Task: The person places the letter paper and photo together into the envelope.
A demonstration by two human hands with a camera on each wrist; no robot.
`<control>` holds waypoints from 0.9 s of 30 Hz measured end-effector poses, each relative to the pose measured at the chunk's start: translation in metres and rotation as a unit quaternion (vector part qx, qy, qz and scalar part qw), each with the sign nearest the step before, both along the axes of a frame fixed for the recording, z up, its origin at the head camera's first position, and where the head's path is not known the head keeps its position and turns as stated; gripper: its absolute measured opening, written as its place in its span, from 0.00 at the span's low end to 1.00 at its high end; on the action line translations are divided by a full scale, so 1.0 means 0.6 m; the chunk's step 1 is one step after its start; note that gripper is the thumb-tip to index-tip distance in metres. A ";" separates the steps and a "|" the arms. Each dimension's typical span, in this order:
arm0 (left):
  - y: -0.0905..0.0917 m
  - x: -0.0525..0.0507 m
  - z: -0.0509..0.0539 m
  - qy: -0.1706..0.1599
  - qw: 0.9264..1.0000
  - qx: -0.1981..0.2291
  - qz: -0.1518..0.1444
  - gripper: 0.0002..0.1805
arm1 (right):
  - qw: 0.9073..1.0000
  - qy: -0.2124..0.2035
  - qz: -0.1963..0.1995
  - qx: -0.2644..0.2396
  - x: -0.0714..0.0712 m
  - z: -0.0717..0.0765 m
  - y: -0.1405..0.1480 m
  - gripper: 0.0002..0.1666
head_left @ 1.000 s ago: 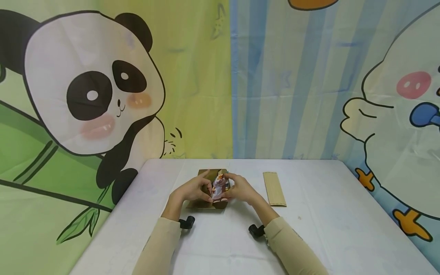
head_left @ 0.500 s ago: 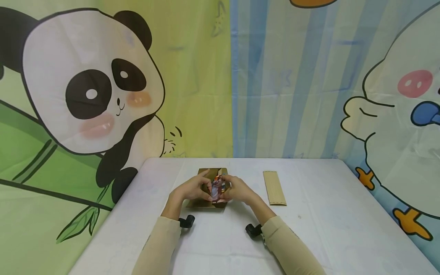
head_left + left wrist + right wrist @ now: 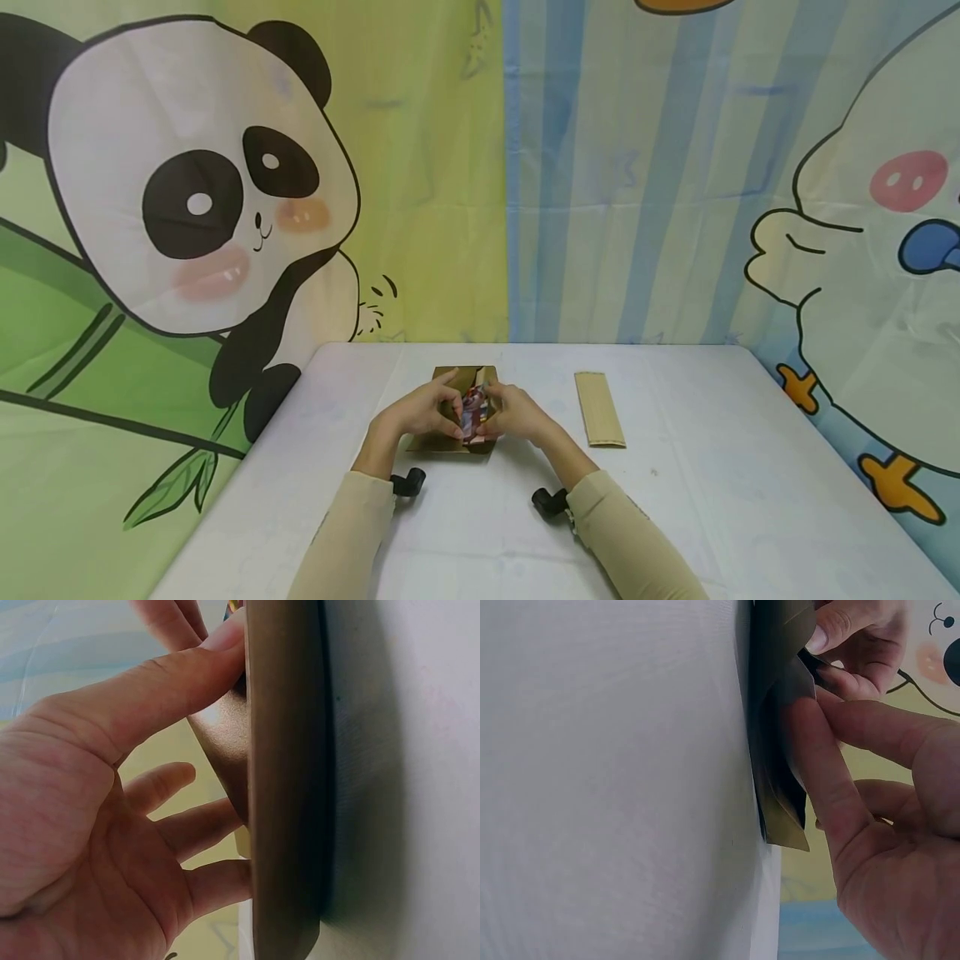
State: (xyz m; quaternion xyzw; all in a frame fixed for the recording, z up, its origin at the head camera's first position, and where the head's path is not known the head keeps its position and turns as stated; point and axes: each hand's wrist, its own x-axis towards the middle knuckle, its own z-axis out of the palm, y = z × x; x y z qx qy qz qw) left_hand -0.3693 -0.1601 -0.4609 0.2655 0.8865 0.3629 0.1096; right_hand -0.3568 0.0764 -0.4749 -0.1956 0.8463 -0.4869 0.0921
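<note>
A flat brown packet (image 3: 431,447) lies on the table in the head view, with a colourful printed piece (image 3: 471,415) in its middle. My left hand (image 3: 422,411) is at the packet's left side, thumb and forefinger bent against it. In the left wrist view the left thumb (image 3: 169,686) presses the brown packet's edge (image 3: 285,780), other fingers reaching behind it. From the right, my right hand (image 3: 523,414) pinches the printed piece between thumb and forefinger. The right wrist view shows the right hand (image 3: 892,825) at a sheet beside the packet's gold-brown corner (image 3: 786,836); much of the piece is hidden.
A narrow tan cardboard strip (image 3: 600,410) lies right of the hands on the white table (image 3: 720,483). Printed cloths with a panda (image 3: 198,117) and a white cartoon figure stand around the back and sides. Black wrist cameras sit below both hands.
The right hand has shifted slightly left, its forefinger a little lower. The printed piece has turned and looks narrower and darker, showing more brown at its upper right. The left hand stays nearly still.
</note>
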 end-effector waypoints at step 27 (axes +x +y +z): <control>-0.004 -0.004 -0.003 0.003 1.000 0.003 -0.010 0.13 | 0.999 -0.008 0.035 0.006 0.004 -0.011 -0.020 0.38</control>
